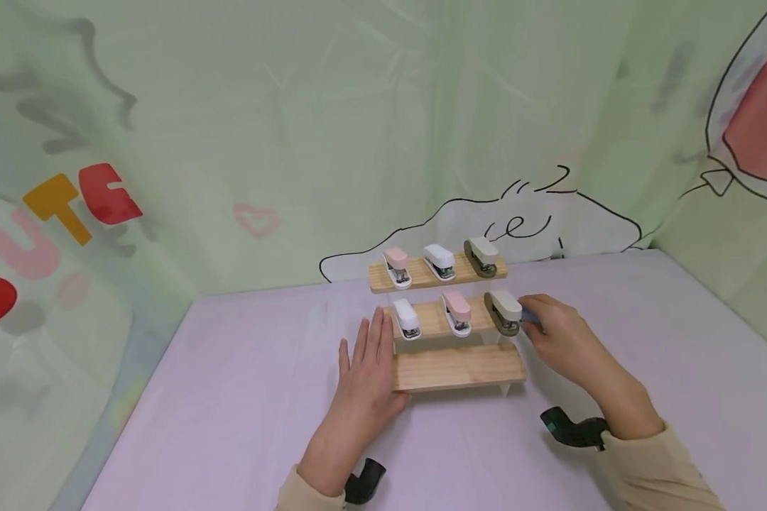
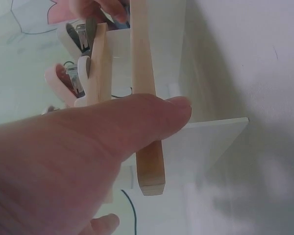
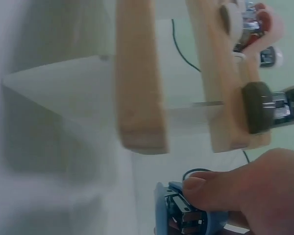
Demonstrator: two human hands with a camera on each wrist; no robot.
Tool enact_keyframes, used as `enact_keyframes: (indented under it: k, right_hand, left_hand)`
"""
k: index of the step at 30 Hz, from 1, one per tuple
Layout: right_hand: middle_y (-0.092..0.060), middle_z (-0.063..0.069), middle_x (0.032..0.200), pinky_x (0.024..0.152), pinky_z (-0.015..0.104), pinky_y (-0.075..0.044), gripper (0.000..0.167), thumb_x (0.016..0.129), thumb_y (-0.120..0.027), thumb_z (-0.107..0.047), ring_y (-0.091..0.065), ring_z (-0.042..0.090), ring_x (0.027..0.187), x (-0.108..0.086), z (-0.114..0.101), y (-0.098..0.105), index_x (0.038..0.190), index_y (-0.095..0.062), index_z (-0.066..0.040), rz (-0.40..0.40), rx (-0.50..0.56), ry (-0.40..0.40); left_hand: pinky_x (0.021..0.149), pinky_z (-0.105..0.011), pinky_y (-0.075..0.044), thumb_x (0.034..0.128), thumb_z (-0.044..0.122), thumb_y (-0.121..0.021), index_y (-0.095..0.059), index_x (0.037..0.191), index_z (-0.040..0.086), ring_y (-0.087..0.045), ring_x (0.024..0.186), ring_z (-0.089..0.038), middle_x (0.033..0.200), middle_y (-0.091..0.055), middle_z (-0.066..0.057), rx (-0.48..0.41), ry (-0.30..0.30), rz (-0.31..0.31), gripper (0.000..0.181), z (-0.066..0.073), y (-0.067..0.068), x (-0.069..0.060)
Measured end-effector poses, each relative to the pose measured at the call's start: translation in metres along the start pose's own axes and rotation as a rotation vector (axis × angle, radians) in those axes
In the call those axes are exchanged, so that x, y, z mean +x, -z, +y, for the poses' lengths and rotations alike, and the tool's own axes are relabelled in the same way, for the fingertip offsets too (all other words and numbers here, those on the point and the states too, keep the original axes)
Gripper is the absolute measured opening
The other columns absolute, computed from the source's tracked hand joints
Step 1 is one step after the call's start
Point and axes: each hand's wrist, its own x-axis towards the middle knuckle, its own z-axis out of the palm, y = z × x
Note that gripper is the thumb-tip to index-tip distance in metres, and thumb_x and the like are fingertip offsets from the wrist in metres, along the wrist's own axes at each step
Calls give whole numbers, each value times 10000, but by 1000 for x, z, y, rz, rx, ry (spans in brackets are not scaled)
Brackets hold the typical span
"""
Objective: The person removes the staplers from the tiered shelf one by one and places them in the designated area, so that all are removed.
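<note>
A small blue stapler (image 3: 161, 208) is pinched between the thumb and fingers of my right hand (image 1: 565, 344), just off the right end of a tiered wooden rack. My left hand (image 1: 369, 387) lies along the rack's left side with straight fingers, its thumb against the front edge of the bottom shelf (image 1: 460, 367). On the middle shelf stand a white stapler (image 1: 407, 318), a pink stapler (image 1: 457, 312) and a grey stapler (image 1: 505, 311). The top shelf carries another pink stapler (image 1: 397, 266), a white stapler (image 1: 439, 260) and a grey stapler (image 1: 482, 255).
The rack has pale side supports (image 2: 210, 147) and stands on a lilac-covered table (image 1: 249, 397). A green printed curtain (image 1: 262, 142) hangs behind and at the sides. Black wrist devices (image 1: 572, 428) sit by both sleeves.
</note>
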Motion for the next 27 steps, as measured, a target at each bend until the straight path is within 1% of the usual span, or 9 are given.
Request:
enact_keyframes:
  k: [2, 4, 7, 9, 11, 15, 21, 24, 27]
  right_hand:
    - [-542, 383, 1283, 919, 627, -489, 366, 902, -576, 85, -551, 548, 1174, 1, 1, -4, 1254, -542, 181, 1, 1, -7]
    - [-552, 382, 1268, 891, 606, -512, 354, 898, -570, 94, -574, 536, 1147, 1, 3, -8, 1239, -550, 186, 10, 7, -6]
    - [-577, 372, 1225, 781, 515, -559, 339, 891, -552, 105, -634, 450, 1015, 1, 5, -15, 1220, -559, 190, 17, 17, -13]
    - [-597, 357, 1178, 688, 441, -552, 327, 889, -546, 108, -632, 373, 908, 1, 7, -20, 1205, -564, 188, 17, 23, -25]
    - [-608, 346, 1135, 665, 426, -543, 325, 886, -552, 104, -623, 345, 875, 0, 10, -26, 1200, -561, 186, 7, 23, -39]
    - [-621, 328, 1104, 745, 515, -554, 328, 891, -590, 77, -654, 431, 976, 1, 16, -33, 1204, -564, 171, -10, 9, -44]
    - [-629, 314, 1088, 744, 529, -539, 319, 874, -622, 73, -648, 399, 936, 1, 21, -35, 1179, -582, 156, 1, -2, -26]
    - [-627, 322, 1115, 811, 570, -531, 327, 867, -626, 86, -642, 444, 1010, 0, 23, -34, 1185, -586, 149, 12, 3, -39]
    - [-613, 339, 1155, 877, 600, -510, 347, 872, -622, 88, -618, 484, 1074, 0, 25, -33, 1208, -569, 157, 6, 2, -49]
  left_hand:
    - [1150, -678, -219, 739, 328, -874, -129, 1572, -4, -195, 1516, -388, 1666, -118, -158, 2, -1, -2, 1166, 0, 0, 0]
    - [1149, -677, -222, 741, 326, -873, -134, 1570, -9, -203, 1513, -392, 1664, -124, -163, 4, -6, 4, 1160, 0, -1, 0]
    - [1152, -673, -223, 749, 332, -866, -131, 1571, -8, -198, 1515, -388, 1665, -120, -161, 9, -5, 1, 1154, 0, -1, 0]
    - [1151, -672, -225, 752, 330, -864, -134, 1570, -9, -197, 1516, -388, 1665, -121, -161, 7, -4, 0, 1148, 0, -1, 0]
    - [1150, -672, -226, 754, 330, -862, -132, 1571, -6, -197, 1516, -389, 1666, -119, -160, 6, -2, -4, 1147, 0, -1, 0]
    - [1150, -673, -226, 757, 326, -861, -132, 1572, -7, -194, 1516, -391, 1666, -117, -160, 4, -6, 1, 1143, 0, 0, 0]
    - [1147, -678, -227, 750, 319, -867, -140, 1568, -16, -201, 1513, -396, 1662, -130, -170, 8, -12, 14, 1145, 1, 1, 0]
    - [1149, -676, -227, 749, 322, -868, -139, 1569, -13, -201, 1513, -394, 1662, -131, -167, 10, -5, 5, 1146, 1, 1, 0]
    - [1149, -677, -224, 748, 321, -868, -139, 1568, -12, -200, 1514, -393, 1663, -128, -165, 7, -2, 1, 1147, 0, 1, 0]
